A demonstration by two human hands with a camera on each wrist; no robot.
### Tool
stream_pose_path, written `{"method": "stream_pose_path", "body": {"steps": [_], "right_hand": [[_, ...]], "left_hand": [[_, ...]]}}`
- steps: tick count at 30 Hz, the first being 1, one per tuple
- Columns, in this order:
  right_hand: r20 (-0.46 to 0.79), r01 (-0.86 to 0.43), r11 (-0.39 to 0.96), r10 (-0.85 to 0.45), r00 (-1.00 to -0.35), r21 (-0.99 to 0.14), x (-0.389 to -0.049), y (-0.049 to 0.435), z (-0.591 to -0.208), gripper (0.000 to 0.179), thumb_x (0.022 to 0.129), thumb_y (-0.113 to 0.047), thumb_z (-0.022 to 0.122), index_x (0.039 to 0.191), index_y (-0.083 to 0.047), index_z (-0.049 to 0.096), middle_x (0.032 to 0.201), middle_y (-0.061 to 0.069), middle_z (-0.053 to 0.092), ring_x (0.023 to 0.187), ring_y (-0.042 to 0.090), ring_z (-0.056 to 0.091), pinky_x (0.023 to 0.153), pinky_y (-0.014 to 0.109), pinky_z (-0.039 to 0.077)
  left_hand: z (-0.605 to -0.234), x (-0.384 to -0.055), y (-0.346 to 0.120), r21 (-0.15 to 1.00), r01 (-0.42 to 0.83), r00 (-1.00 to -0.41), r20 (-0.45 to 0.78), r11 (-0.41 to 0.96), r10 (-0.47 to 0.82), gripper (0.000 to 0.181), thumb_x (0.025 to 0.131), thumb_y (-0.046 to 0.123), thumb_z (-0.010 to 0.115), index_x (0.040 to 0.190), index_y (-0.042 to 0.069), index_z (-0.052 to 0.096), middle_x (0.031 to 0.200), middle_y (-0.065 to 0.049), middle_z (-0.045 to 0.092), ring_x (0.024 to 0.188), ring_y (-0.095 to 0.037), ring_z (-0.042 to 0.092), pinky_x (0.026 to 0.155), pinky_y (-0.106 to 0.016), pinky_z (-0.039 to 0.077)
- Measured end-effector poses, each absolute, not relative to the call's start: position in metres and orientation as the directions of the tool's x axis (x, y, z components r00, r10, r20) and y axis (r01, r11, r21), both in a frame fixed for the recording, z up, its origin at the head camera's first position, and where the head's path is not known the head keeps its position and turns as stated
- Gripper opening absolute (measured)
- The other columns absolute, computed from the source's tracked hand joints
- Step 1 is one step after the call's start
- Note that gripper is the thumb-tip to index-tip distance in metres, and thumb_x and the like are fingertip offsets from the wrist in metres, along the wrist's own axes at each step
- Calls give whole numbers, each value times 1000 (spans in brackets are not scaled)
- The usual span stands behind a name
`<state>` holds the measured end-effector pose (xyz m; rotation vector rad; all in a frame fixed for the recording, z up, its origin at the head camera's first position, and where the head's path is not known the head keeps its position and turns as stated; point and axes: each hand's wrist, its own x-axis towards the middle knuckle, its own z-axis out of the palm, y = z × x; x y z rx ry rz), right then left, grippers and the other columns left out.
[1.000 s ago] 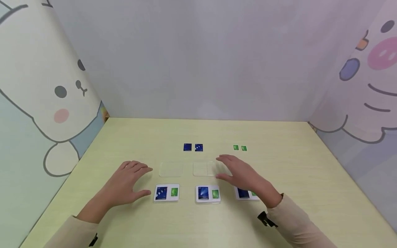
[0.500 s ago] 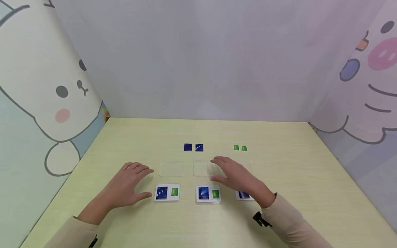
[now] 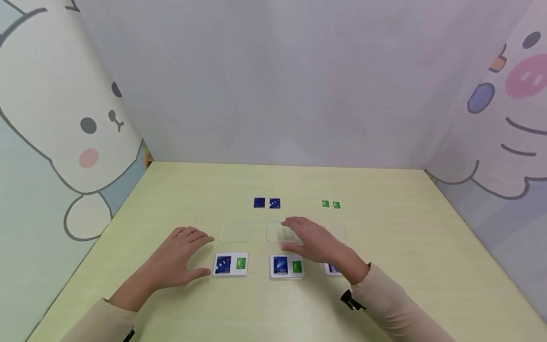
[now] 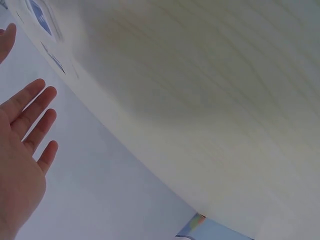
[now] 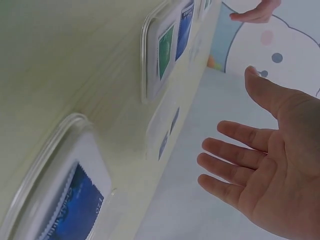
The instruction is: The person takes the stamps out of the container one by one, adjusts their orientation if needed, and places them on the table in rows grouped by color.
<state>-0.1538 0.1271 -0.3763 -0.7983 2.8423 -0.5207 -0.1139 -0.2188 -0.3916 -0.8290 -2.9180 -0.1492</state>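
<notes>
My left hand [image 3: 177, 261] hovers with spread, relaxed fingers left of a white card [image 3: 235, 270] bearing a blue and a green stamp, and holds nothing. Over the middle of the table, my right hand [image 3: 318, 242] is held out with loose fingers, also empty; the right wrist view shows its bare palm [image 5: 300, 170]. Below its thumb lies a second card with stamps [image 3: 287, 274] in a clear case. A third stamped card [image 3: 332, 270] is partly hidden by the right wrist. Behind them lie clear plastic covers [image 3: 237, 232], one partly covered by the right fingers.
Two blue stamps [image 3: 259, 203] lie toward the back of the pale wooden table [image 3: 192, 185]. To their right are two small green stamps [image 3: 325, 204]. A plain curtain [image 3: 273, 85] hangs behind, with cartoon-printed panels [image 3: 51, 104] at both sides.
My right hand has moved left, from beside the middle clear cover to over it, uncovering more of the right cover. The left hand has barely moved.
</notes>
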Motion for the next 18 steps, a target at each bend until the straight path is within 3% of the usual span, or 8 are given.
{"method": "stream_pose_path", "body": {"steps": [18], "right_hand": [[-48,-521,785,-567,-822,-336,-157,109,-373,58,92,-41,66,140,-11,52,146,9,53,137,26,50,112,44,43]], "left_hand": [[-393,-113,-213,86,542,-840,100,836,534,65,76,55,76,124,13,64,122,-2,68,115,-24,58,104,-52,42]]}}
